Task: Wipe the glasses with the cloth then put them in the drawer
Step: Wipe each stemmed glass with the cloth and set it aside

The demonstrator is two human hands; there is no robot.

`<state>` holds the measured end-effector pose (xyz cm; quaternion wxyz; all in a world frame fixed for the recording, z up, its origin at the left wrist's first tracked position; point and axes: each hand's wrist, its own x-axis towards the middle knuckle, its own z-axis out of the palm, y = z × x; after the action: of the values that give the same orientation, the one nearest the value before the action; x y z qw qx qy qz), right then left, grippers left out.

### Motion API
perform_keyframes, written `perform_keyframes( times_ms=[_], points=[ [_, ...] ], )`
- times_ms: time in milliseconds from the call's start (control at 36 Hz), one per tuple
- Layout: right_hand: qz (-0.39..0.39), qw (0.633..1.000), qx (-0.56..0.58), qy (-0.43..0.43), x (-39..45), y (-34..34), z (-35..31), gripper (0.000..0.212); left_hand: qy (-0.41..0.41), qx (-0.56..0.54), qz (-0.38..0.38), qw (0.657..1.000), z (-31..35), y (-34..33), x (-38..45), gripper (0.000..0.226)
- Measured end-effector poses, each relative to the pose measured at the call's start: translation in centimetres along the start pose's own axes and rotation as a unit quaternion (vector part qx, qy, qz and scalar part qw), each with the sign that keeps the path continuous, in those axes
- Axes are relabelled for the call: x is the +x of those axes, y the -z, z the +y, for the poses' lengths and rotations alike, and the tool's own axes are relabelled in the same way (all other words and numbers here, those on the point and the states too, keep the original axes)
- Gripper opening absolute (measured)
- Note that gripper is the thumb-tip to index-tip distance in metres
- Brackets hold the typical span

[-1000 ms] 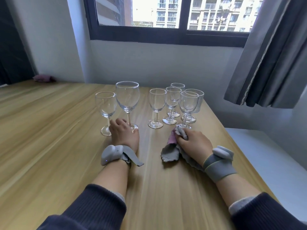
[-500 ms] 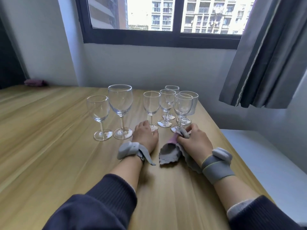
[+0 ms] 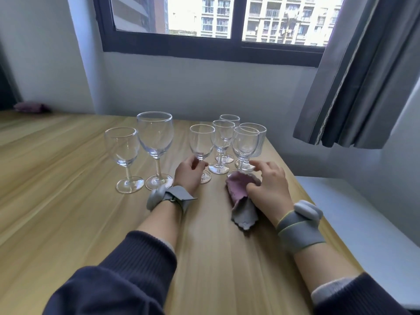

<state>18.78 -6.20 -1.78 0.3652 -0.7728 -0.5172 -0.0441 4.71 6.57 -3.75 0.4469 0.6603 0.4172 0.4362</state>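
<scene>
while the left hand (image 3: 189,172) curls its fingers round the upright stem of a glass (image 3: 201,146) just ahead on the table (image 3: 68,201), the right hand (image 3: 268,187) pinches the cloth (image 3: 241,196) beside it.

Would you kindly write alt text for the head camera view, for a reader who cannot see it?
A person's left hand grips the stem of a small wine glass on a wooden table, while the right hand holds a grey and pink cloth beside it. Six more empty stemmed glasses stand nearby, below a window.
</scene>
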Motion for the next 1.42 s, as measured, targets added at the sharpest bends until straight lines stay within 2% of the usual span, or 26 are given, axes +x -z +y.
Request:
perform_keyframes(
  times_ms=[56, 111, 222, 306, 389, 472, 611, 694, 750, 806, 861, 889, 917, 944, 1000, 1028, 1056, 1083, 1111, 1139, 1167, 1194, 1222, 1250, 1333, 1417],
  points=[
    [0.007, 0.997, 0.06, 0.038, -0.2, 0.7, -0.5, 0.058, -0.002, -0.004, -0.005, 1.0, 0.5, 0.2, -0.7, 0.01],
    [-0.019, 0.994, 0.073, 0.084, -0.3, 1.3, -0.9, 0.06, -0.01, -0.002, -0.003, 1.0, 0.4, 0.3, -1.0, 0.006],
    [-0.151, 0.976, -0.064, 0.14, -0.7, 1.4, -0.8, 0.063, -0.019, -0.012, -0.004, 1.0, -0.1, 0.5, -1.3, 0.015],
    [-0.164, 0.97, -0.117, 0.133, -0.8, 0.6, 0.0, 0.046, -0.023, -0.029, 0.003, 0.999, -0.2, 0.6, -1.8, 0.017],
    [-0.097, 0.981, -0.104, 0.134, -0.7, -0.2, 0.6, 0.025, -0.032, -0.05, 0.015, 0.998, 0.1, 0.7, -2.4, 0.015],
    [-0.028, 0.989, -0.075, 0.127, -0.7, -0.6, 1.0, 0.015, -0.032, -0.083, 0.016, 0.996, 0.3, 0.9, -3.2, 0.017],
    [0.08, 0.992, 0.009, 0.094, -0.6, 0.3, 0.2, 0.036, -0.071, -0.05, 0.023, 0.996, 0.0, 1.6, -3.9, 0.018],
    [0.177, 0.98, 0.029, 0.089, -0.6, 1.0, 0.1, 0.024, -0.096, -0.005, 0.01, 0.995, -0.2, 1.9, -4.2, 0.018],
    [0.196, 0.976, 0.079, 0.06, -0.3, 1.2, 0.5, 0.02, -0.118, 0.036, 0.001, 0.992, -0.1, 2.0, -4.3, 0.016],
    [0.167, 0.961, 0.222, -0.007, -0.2, 1.4, 0.5, 0.016, -0.147, 0.09, -0.004, 0.985, 0.1, 2.3, -4.4, 0.016],
    [0.13, 0.894, 0.417, -0.097, -0.7, 2.0, -0.6, 0.017, -0.172, 0.148, -0.012, 0.974, 0.2, 2.5, -4.6, 0.022],
    [0.117, 0.862, 0.476, -0.128, -0.8, 2.4, -1.2, 0.018, -0.178, 0.167, -0.017, 0.97, 0.4, 2.6, -4.5, 0.026],
    [0.111, 0.855, 0.486, -0.143, -0.7, 2.7, -1.4, 0.02, -0.181, 0.179, -0.022, 0.967, 0.4, 2.7, -4.6, 0.031],
    [0.098, 0.866, 0.466, -0.151, -0.5, 2.9, -1.1, 0.031, -0.186, 0.184, -0.026, 0.965, 0.5, 2.7, -4.6, 0.035],
    [0.07, 0.89, 0.374, -0.252, -0.2, 3.9, -1.2, 0.054, -0.199, 0.194, -0.03, 0.96, 0.7, 2.7, -4.6, 0.035],
    [0.041, 0.925, 0.29, -0.243, 0.1, 4.0, -1.1, 0.062, -0.21, 0.2, -0.028, 0.957, 0.9, 2.7, -4.6, 0.034],
    [0.014, 0.93, 0.288, -0.226, -0.3, 4.1, -0.7, 0.069, -0.221, 0.205, -0.025, 0.953, 1.1, 2.8, -4.4, 0.033],
    [0.013, 0.897, 0.382, -0.223, -0.5, 4.1, -0.8, 0.076, -0.231, 0.21, -0.022, 0.95, 1.3, 2.8, -4.4, 0.035],
    [0.004, 0.865, 0.468, -0.18, -0.7, 4.1, -1.3, 0.073, -0.241, 0.215, -0.019, 0.946, 1.4, 2.8, -4.4, 0.037],
    [0.084, 0.839, 0.525, -0.114, -0.3, 3.6, -0.7, 0.046, -0.25, 0.22, -0.018, 0.943, 1.5, 2.8, -4.4, 0.037],
    [0.123, 0.8, 0.581, -0.091, -0.5, 3.8, -0.9, 0.013, -0.259, 0.225, -0.016, 0.939, 1.5, 2.8, -4.4, 0.034],
    [0.134, 0.75, 0.64, -0.094, -0.1, 3.9, -1.0, 0.018, -0.266, 0.23, -0.016, 0.936, 1.5, 2.7, -4.4, 0.029],
    [0.136, 0.728, 0.662, -0.115, -0.2, 4.3, -1.5, 0.029, -0.273, 0.233, -0.016, 0.933, 1.5, 2.5, -4.5, 0.025],
    [0.125, 0.729, 0.662, -0.12, -0.1, 4.3, -1.4, 0.032, -0.279, 0.235, -0.015, 0.931, 1.4, 2.4, -4.5, 0.02],
    [0.118, 0.769, 0.619, -0.106, -0.1, 4.0, -1.5, 0.026, -0.286, 0.242, -0.017, 0.927, 1.2, 2.2, -4.4, 0.013],
    [0.121, 0.757, 0.626, -0.143, 0.2, 3.9, -1.1, 0.019, -0.283, 0.242, -0.019, 0.928, 1.2, 2.1, -4.4, 0.012]
  ],
)
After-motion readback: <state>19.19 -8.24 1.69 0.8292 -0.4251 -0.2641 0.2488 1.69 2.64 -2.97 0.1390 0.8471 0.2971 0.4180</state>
